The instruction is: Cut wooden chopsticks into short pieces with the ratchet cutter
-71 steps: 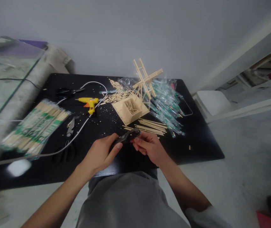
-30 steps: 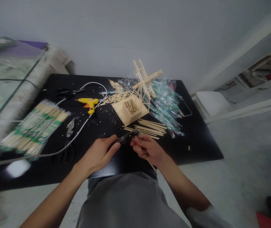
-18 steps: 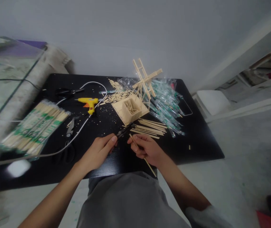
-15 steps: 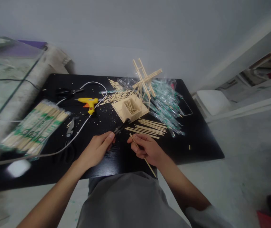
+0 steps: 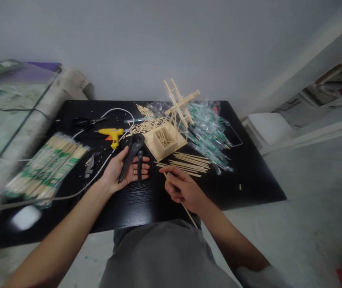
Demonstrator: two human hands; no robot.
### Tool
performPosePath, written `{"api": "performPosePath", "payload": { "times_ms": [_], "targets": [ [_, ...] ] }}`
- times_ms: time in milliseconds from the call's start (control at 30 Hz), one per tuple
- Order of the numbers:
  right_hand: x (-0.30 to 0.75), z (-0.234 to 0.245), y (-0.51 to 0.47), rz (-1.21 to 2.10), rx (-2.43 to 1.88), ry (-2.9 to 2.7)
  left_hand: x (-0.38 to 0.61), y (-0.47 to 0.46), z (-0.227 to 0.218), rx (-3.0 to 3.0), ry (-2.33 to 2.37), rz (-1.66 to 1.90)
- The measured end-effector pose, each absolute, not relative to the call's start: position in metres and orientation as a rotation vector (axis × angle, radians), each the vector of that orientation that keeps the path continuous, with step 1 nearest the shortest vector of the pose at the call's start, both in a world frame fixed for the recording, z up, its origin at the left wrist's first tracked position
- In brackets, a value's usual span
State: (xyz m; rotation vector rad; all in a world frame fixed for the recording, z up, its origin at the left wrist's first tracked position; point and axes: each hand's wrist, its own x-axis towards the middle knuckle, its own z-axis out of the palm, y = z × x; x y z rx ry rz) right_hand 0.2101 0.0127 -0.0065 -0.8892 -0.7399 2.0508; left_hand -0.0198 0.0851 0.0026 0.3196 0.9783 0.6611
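Palm up, my left hand (image 5: 118, 170) carries black pliers (image 5: 133, 154) with their handles spread apart; the fingers lie loosely under them. My right hand (image 5: 184, 188) pinches a thin wooden chopstick (image 5: 189, 215), whose lower end slants toward my lap. Just beyond the right hand lies a row of loose chopsticks (image 5: 189, 163). Behind the pliers a small wooden box (image 5: 166, 146) holding short stick pieces sits on a flat wooden base (image 5: 151, 141). A windmill-like frame of sticks (image 5: 178, 102) rises at its back.
A yellow glue gun (image 5: 113, 135) lies left of the box, its white cord (image 5: 91, 185) looping across the black table (image 5: 249, 172). Packed chopsticks (image 5: 49, 166) are at the left, near grey-jawed pliers (image 5: 90, 166). Cut pieces (image 5: 150, 125) and green-printed wrappers (image 5: 208, 130) lie behind.
My left hand has turned palm up and moved slightly left; the pliers now stand spread across its opened fingers. My right hand keeps the chopstick in nearly the same place.
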Motion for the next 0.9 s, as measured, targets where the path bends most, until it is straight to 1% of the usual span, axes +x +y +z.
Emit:
{"api": "performPosePath", "payload": {
  "times_ms": [233,533,900],
  "targets": [
    [0.210,-0.007,0.012,1.985,-0.929,-0.757,-0.021,0.082,-0.001,0.326,0.960,0.724],
    [0.209,-0.005,0.013,2.000,-0.943,-0.746,-0.018,0.077,-0.006,0.456,0.993,0.790],
    [0.210,-0.004,0.013,1.989,-0.968,-0.724,-0.019,0.076,-0.011,0.474,0.919,0.763]
  ]
}}
